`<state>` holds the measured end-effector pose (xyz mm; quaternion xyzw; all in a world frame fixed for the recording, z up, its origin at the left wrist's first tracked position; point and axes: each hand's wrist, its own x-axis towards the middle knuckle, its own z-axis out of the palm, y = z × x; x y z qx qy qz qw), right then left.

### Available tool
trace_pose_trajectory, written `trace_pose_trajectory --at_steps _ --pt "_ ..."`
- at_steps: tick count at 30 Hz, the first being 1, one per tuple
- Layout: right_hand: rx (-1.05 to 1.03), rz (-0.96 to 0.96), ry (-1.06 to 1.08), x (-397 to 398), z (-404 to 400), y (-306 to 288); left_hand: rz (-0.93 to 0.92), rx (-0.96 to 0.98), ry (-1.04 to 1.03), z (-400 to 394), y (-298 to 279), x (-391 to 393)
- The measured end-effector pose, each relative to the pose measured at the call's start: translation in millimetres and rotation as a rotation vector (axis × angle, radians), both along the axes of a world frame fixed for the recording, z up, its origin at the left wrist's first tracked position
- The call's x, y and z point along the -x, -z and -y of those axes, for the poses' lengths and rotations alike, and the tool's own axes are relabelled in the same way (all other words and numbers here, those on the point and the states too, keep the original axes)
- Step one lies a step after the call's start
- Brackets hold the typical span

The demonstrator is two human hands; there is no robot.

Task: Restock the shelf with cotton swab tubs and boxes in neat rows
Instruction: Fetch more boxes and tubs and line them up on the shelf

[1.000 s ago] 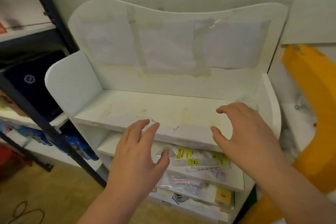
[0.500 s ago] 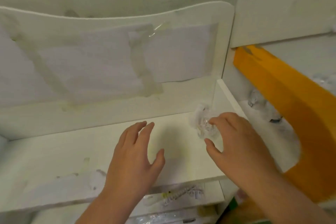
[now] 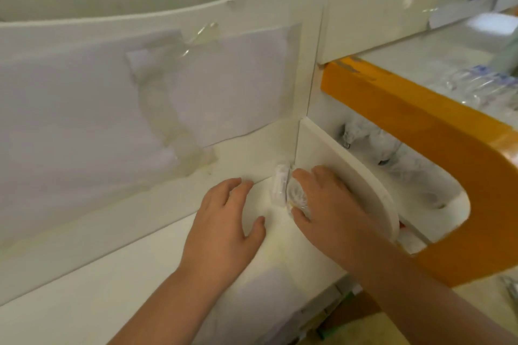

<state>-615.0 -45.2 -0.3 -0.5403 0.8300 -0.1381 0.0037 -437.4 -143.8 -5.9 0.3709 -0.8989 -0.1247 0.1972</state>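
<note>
My right hand (image 3: 330,204) gripped a clear tub (image 3: 291,193) at 1 o'clock, in the shelf (image 3: 140,274) corner. My left hand (image 3: 224,221) hovered with relaxed fingers, holding nothing. I judged the tub could tip against the side panel (image 3: 344,176) and spoil the row.

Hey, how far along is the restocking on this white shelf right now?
Barely started. Done: nothing stands in a row on the top shelf yet. In hand: the right hand grips one clear tub in the back right corner, against the side panel; the left hand hovers open beside it. Left: practically every row, since the rest of the board shows bare.
</note>
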Motion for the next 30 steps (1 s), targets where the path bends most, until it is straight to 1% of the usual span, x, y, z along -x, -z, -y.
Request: trace_pose_trajectory --at_steps 5,8,10,15,21,25,30 --pt "0.064 -0.016 0.059 -7 -7 10 -0.013 0.003 0.057 17 7 -2" --pt "0.131 0.063 0.091 -13 -15 13 -0.031 -0.016 0.111 25 13 7" --pt "0.175 0.099 0.108 -16 -21 11 -0.046 -0.045 0.152 28 16 18" --pt "0.218 0.075 0.124 -22 -33 -1 -0.11 -0.131 0.218 26 20 53" --pt "0.176 0.138 0.074 -28 -50 -13 -0.127 -0.217 0.137 30 30 70" --pt "0.151 0.129 0.03 -29 -58 -23 -0.137 -0.19 0.09 31 30 51" --pt "0.199 0.15 -0.042 -24 -67 -32 -0.287 -0.111 0.01 8 13 9"
